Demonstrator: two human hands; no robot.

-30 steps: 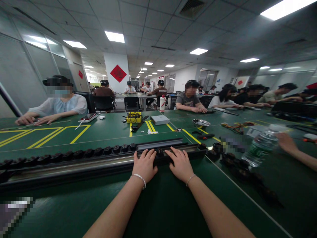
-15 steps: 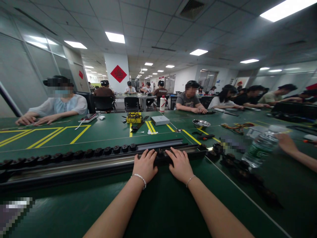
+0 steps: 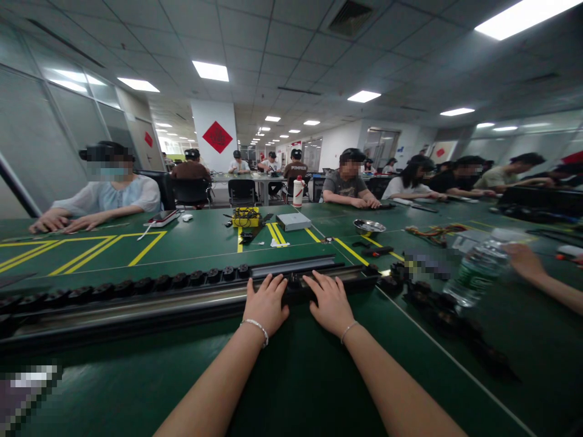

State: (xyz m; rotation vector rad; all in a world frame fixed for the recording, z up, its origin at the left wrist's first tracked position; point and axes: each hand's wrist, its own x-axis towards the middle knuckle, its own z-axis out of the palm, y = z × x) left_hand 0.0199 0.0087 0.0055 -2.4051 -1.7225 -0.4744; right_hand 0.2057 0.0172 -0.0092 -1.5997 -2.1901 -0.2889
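Note:
A long black rail assembly (image 3: 136, 306) with a shiny metal strip lies across the green table (image 3: 291, 376). My left hand (image 3: 268, 303) rests palm down on the rail's right part, its fingers apart and holding nothing. Just to the right, my right hand (image 3: 330, 303) lies the same way with spread fingers over the rail's end section. A small gap separates the two hands, and a small dark part of the rail shows there. Behind the metal strip runs a row of round black pieces (image 3: 143, 284). What lies under my palms is hidden.
At the right, a person's hand (image 3: 526, 261) is by a clear water bottle (image 3: 478, 270), near a chain of black parts (image 3: 449, 312). Farther back are a metal bowl (image 3: 369, 227), a grey box (image 3: 294, 221) and a yellow block with cables (image 3: 246, 217). Several people sit around.

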